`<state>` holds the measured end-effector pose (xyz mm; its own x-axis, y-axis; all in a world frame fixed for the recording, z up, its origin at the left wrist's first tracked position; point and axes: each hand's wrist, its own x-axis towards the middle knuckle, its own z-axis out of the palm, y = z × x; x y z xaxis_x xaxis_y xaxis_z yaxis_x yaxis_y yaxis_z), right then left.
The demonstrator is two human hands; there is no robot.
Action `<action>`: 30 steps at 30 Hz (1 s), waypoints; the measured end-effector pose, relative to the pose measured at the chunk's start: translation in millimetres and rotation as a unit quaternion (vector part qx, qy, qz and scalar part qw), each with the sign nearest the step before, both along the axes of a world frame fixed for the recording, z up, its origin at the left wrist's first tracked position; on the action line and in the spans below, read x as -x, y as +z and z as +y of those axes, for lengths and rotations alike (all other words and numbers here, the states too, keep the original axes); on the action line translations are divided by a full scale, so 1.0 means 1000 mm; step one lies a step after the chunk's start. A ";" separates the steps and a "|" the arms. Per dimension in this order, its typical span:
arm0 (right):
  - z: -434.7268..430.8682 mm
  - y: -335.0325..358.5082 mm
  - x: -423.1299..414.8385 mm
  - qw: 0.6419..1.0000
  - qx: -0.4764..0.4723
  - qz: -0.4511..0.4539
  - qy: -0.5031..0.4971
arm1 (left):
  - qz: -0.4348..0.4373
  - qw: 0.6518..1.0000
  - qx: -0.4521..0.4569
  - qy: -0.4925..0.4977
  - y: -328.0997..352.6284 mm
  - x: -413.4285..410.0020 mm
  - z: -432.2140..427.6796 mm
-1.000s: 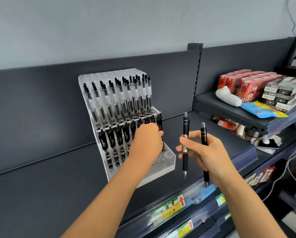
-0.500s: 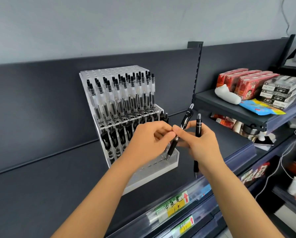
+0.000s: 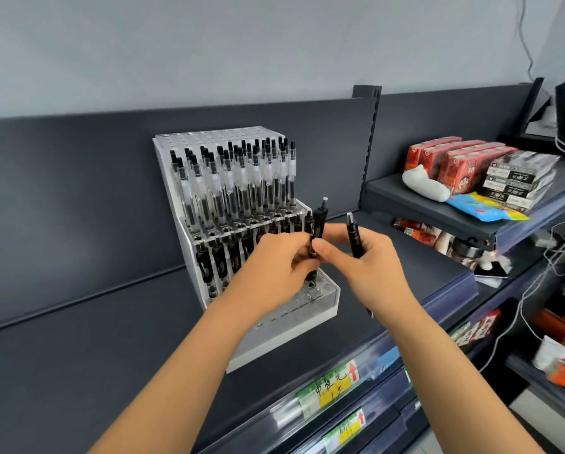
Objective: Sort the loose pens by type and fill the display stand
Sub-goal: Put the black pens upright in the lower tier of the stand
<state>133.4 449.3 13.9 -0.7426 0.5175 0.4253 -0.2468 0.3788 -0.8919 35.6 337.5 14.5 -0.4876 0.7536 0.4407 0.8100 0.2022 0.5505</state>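
A white tiered display stand (image 3: 287, 339) sits on the dark shelf. Its upper tier carries several clear pens (image 3: 242, 185), its middle tier several black pens (image 3: 219, 260). The front tier shows open holes. A black pen (image 3: 319, 221) stands nearly upright, its tip just above a front-tier hole. My left hand (image 3: 271, 270) grips its lower barrel, and the thumb of my right hand (image 3: 366, 270) presses on it too. My right hand also holds a second black pen (image 3: 354, 235) upright, whose tip pokes out below the hand.
A raised shelf to the right carries red boxes (image 3: 445, 162), black-and-white boxes (image 3: 517, 178), a white object (image 3: 425, 188) and a blue-yellow packet (image 3: 484, 209). Price labels (image 3: 333, 388) line the shelf's front edge. Cables (image 3: 563, 244) hang at far right. A slotted upright (image 3: 371, 132) stands behind.
My hands came together by the stand. The first pen passed from my right fingers into my left hand's grip and swung from tilted to nearly upright over the front tier.
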 end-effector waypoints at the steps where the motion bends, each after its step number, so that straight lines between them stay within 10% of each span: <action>1: -0.001 -0.001 0.002 1.000 -0.007 0.003 -0.005 | 0.009 1.000 -0.005 0.013 -0.002 0.000 0.000; 15: 0.010 -0.018 -0.003 0.977 0.152 -0.067 -0.134 | -0.025 0.971 -0.160 0.174 -0.018 -0.004 0.013; 30: 0.008 -0.021 -0.011 0.983 0.127 0.039 -0.124 | -0.010 0.974 0.037 0.223 -0.034 -0.006 0.027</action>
<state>144.1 457.5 -7.3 -0.5512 0.7749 0.3095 -0.2465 0.2032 -0.9476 41.2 364.8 -19.9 -0.7818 0.4942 0.3803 0.6218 0.5710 0.5361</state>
